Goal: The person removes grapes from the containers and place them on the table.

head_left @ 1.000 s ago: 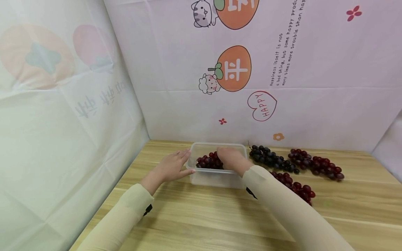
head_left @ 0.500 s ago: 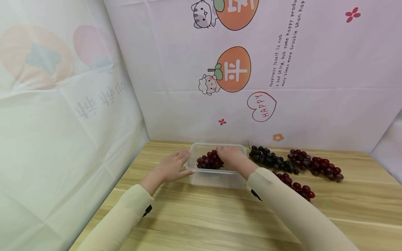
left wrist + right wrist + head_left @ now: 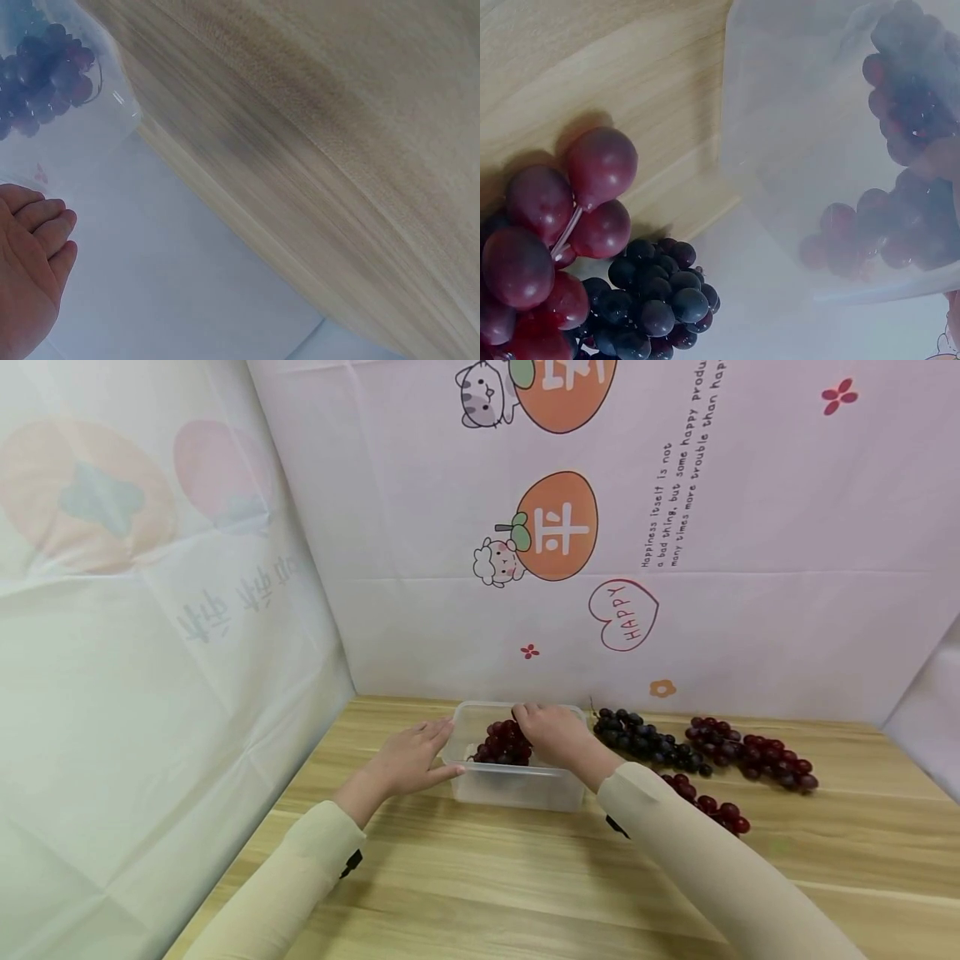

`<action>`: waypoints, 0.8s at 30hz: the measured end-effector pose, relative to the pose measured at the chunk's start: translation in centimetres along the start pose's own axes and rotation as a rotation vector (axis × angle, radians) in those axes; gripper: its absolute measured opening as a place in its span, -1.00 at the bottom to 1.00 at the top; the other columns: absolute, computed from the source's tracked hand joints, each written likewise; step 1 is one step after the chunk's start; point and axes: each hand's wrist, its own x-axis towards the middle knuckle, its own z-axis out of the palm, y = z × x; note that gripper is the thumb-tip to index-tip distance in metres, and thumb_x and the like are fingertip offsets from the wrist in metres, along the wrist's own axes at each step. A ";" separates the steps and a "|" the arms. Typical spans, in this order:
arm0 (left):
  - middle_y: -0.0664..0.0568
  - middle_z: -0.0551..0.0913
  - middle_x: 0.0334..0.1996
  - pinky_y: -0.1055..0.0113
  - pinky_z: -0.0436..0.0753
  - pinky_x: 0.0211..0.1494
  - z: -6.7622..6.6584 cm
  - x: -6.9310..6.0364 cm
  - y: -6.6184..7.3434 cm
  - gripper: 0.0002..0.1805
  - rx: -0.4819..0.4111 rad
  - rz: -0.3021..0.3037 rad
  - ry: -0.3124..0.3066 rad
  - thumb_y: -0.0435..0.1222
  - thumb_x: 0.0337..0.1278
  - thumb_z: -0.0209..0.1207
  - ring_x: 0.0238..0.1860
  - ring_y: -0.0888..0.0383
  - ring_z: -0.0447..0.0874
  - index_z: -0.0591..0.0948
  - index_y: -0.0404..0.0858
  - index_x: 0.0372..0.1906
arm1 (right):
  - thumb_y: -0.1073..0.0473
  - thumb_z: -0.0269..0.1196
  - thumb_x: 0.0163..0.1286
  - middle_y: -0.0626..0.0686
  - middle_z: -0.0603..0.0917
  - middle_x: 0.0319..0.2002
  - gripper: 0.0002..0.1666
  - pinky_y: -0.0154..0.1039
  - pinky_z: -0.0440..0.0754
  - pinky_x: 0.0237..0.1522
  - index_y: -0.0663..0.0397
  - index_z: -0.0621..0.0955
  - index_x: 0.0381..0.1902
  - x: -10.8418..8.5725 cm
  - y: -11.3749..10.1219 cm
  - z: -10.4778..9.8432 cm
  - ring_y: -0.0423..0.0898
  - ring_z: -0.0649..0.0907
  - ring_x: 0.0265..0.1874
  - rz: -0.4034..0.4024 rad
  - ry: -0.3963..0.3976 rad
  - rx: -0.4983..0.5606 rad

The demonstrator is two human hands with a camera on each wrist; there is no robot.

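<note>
A clear plastic container (image 3: 517, 789) stands on the table with a bunch of dark red grapes (image 3: 504, 745) in it. My left hand (image 3: 408, 760) lies against the container's left end, fingers straight and thumb along the front rim. In the left wrist view the left hand (image 3: 34, 259) shows beside the wall, with grapes (image 3: 45, 79) visible through the plastic. My right hand (image 3: 551, 735) reaches over the right part of the container and grips the bunch from its upper right side, its fingertips partly hidden. Through the cloudy wall, the right wrist view shows grapes (image 3: 911, 97) around the fingers.
To the right of the container lie a black grape bunch (image 3: 648, 743) and a red bunch (image 3: 753, 753). Another red bunch (image 3: 708, 806) is partly behind the right sleeve (image 3: 675, 827). A printed white cloth (image 3: 435, 635) hangs behind the wooden table (image 3: 465, 877).
The grapes inside the container have shifted and turned slightly to the right. My right hand has moved a little up, its knuckles nearer the back rim. The left hand stays put.
</note>
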 end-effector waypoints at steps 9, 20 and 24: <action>-0.15 0.09 0.49 0.04 0.14 0.47 0.0 -0.1 -0.1 -0.06 -0.007 0.011 0.012 0.27 0.36 -0.14 0.44 -0.14 0.12 0.10 -0.39 0.50 | 0.37 0.27 0.28 0.20 0.65 -0.17 -0.69 -0.20 0.70 -0.19 0.36 0.54 -0.02 -0.1 0.1 0.0 0.03 0.69 -0.25 -0.069 0.180 -0.090; -0.19 0.13 0.47 0.02 0.15 0.46 -0.1 -0.1 -0.1 -0.06 -0.017 0.019 0.018 0.26 0.35 -0.13 0.43 -0.16 0.14 0.11 -0.41 0.49 | 0.36 0.29 0.32 0.26 0.65 -0.05 -0.62 -0.08 0.59 0.09 0.40 0.56 0.07 -0.2 0.4 -0.2 0.05 0.67 -0.03 -0.160 0.239 -0.220; -0.20 0.13 0.47 0.02 0.16 0.46 -0.1 0.0 -0.1 -0.05 -0.009 0.019 0.017 0.27 0.35 -0.14 0.43 -0.16 0.14 0.11 -0.40 0.49 | 0.36 0.28 0.33 0.28 0.65 -0.02 -0.62 -0.07 0.59 0.10 0.42 0.56 0.09 -0.3 0.5 -0.3 0.06 0.67 -0.02 -0.161 0.246 -0.222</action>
